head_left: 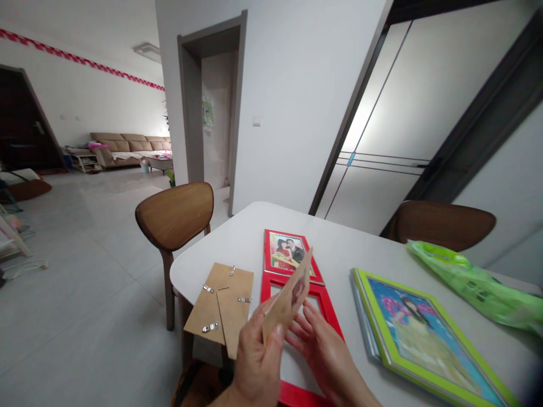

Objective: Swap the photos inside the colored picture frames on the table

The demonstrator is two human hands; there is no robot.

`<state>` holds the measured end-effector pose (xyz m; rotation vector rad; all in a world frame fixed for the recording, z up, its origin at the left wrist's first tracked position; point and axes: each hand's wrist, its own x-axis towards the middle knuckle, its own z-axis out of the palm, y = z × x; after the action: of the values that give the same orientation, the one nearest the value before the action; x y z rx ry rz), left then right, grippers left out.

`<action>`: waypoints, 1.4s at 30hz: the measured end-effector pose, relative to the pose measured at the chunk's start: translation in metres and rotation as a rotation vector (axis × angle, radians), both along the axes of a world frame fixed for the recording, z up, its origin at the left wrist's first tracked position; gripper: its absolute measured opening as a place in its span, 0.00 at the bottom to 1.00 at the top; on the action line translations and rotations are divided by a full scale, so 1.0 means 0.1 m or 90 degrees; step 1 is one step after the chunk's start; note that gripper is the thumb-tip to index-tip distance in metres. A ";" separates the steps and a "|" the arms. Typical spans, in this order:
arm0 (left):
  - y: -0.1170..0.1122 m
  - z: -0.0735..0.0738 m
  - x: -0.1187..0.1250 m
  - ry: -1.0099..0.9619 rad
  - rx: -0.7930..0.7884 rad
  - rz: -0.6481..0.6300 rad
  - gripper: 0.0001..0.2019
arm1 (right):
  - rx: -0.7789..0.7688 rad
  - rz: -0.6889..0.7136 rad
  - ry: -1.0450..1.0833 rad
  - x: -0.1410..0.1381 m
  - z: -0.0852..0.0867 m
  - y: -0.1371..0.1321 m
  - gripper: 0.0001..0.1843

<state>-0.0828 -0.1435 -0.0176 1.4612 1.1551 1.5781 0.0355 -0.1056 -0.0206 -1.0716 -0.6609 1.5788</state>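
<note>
My left hand (pixel 258 362) pinches a photo print (pixel 289 297) by its lower edge and holds it tilted above an empty red picture frame (pixel 319 299) lying flat on the white table (pixel 237 240). Fingers spread, my right hand (pixel 326 353) rests on the red frame just behind the print. A second red frame (pixel 288 255) with a couple's photo lies farther back. A brown frame backing board (pixel 221 308) with metal clips lies to the left near the table's edge.
A green-framed picture (pixel 424 333) lies flat at the right, with a green plastic bag (pixel 475 285) behind it. Wooden chairs stand at the table's left (pixel 176 215) and far right (pixel 441 223). Open tiled floor stretches left toward a sofa (pixel 127 147).
</note>
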 end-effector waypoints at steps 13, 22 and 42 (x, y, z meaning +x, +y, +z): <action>0.02 -0.21 -0.15 0.300 -0.154 -0.164 0.32 | -0.043 -0.031 -0.201 0.70 -0.19 0.28 0.36; -0.03 -0.34 -0.21 0.541 -0.048 -0.214 0.29 | 0.026 0.007 -0.340 0.59 -0.23 0.38 0.31; 0.00 -0.23 -0.63 0.657 -0.039 -0.132 0.27 | 0.309 0.086 -1.048 0.53 -0.28 0.31 0.19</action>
<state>-0.1457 -0.1434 -0.0404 2.3480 1.4754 0.5758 0.0886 -0.0749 -0.0487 -1.7941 -2.0516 0.2184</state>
